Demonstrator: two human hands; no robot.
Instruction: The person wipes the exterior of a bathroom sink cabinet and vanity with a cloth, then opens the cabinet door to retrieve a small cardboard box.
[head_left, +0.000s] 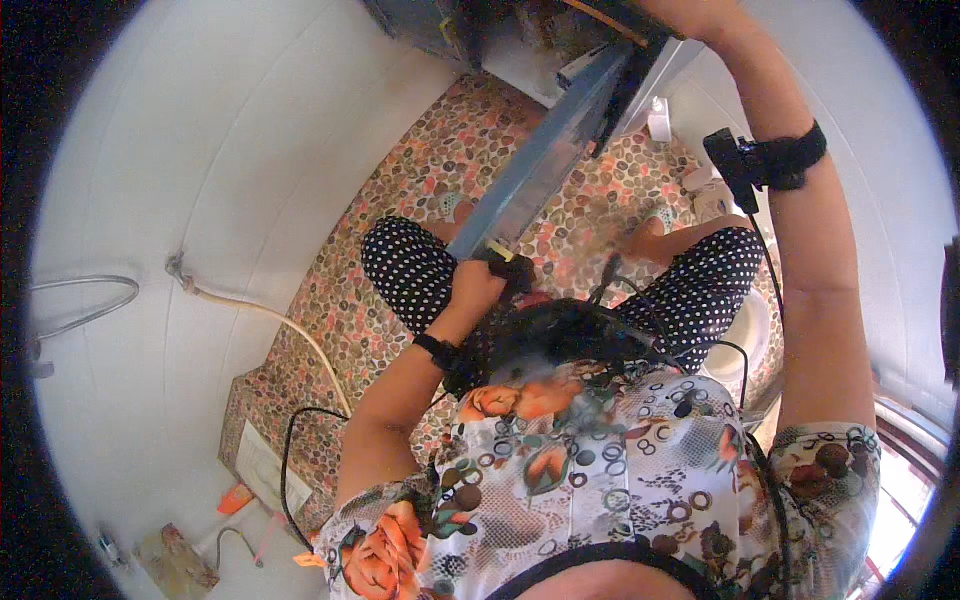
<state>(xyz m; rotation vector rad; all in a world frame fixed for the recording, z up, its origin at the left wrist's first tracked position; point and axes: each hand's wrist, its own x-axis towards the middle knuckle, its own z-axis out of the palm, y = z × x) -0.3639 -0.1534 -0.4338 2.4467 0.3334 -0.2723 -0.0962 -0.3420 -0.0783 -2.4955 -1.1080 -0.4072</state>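
A long blue-edged panel [550,160] slants from the dark cabinet-like unit [500,40] at the top down toward my knees. At the panel's near end, my left hand [478,288] is closed around its edge; a black piece [515,274] and a small yellowish bit [499,249] sit right beside the fingers. My right arm reaches far up, and my right hand [695,14] lies against the top of the unit. The picture's upper edge cuts that hand off, so its fingers are hidden. Dark, cluttered parts show inside the unit.
Pebble-patterned floor [340,290] lies below, between pale walls [150,150]. A beige hose [270,315] runs from the left wall. A white basin [740,335] stands by my right leg. Black cables [290,450] hang around me, and a strapped black device [735,170] is on my right forearm.
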